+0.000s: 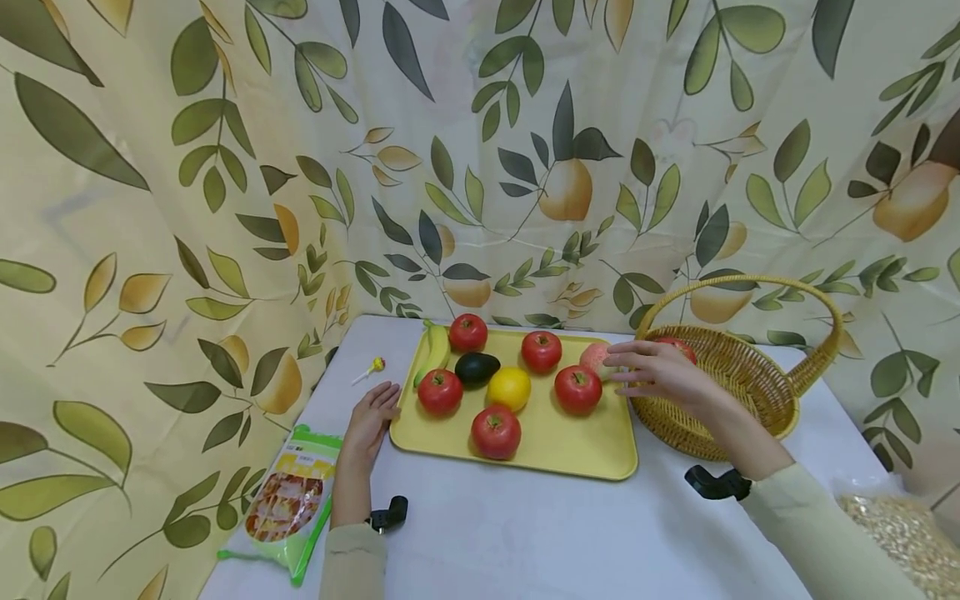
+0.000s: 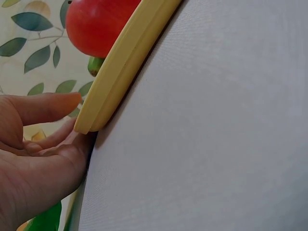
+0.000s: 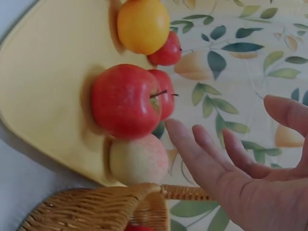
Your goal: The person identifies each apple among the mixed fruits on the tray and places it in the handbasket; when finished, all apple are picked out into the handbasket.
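Observation:
My right hand (image 1: 660, 371) is held over the right edge of the yellow tray (image 1: 442, 435), fingers stretched apart with nothing between them. Its fingertips overlap a pale pink peach (image 1: 595, 357) in the head view; a red apple (image 1: 577, 390) sits just beside that peach. In the right wrist view the peach (image 3: 139, 161) lies between the apple (image 3: 125, 101) and the basket. At the tray's left rim (image 2: 108, 82), my left hand (image 1: 367, 421) rests with loose fingers, its fingertips right at the corner. Several more red apples, a lemon (image 1: 509, 389), an avocado (image 1: 477, 369) and bananas (image 1: 432, 354) lie on the tray.
Right of the tray stands a wicker basket (image 1: 776, 396) with a tall handle, a red apple (image 1: 678, 346) inside. A lollipop (image 1: 377, 364) and a green-white food bag (image 1: 288, 496) lie at left. A clear bag of grains (image 1: 892, 525) is at lower right. Patterned cloth hangs behind.

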Demonstrator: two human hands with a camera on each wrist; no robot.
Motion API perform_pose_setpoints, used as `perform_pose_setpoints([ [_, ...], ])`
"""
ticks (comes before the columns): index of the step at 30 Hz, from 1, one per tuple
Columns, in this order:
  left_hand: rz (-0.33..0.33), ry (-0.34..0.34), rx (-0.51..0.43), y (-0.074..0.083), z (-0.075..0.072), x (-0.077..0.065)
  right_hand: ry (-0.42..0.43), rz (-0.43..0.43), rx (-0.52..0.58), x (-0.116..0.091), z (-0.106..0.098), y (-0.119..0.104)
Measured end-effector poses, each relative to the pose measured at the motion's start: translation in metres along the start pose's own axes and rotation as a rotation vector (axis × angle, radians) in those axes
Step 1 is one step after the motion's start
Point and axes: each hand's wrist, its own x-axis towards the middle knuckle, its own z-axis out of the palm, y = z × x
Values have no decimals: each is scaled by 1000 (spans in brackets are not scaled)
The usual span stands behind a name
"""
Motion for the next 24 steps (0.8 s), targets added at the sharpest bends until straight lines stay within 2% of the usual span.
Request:
perform_pose_setpoints([
  [13, 24, -30, -21, -1, 0, -2, 46, 108, -4, 24, 9, 17],
  [24, 25, -20, 0, -1, 0, -2, 77, 121, 41, 47, 21, 35],
])
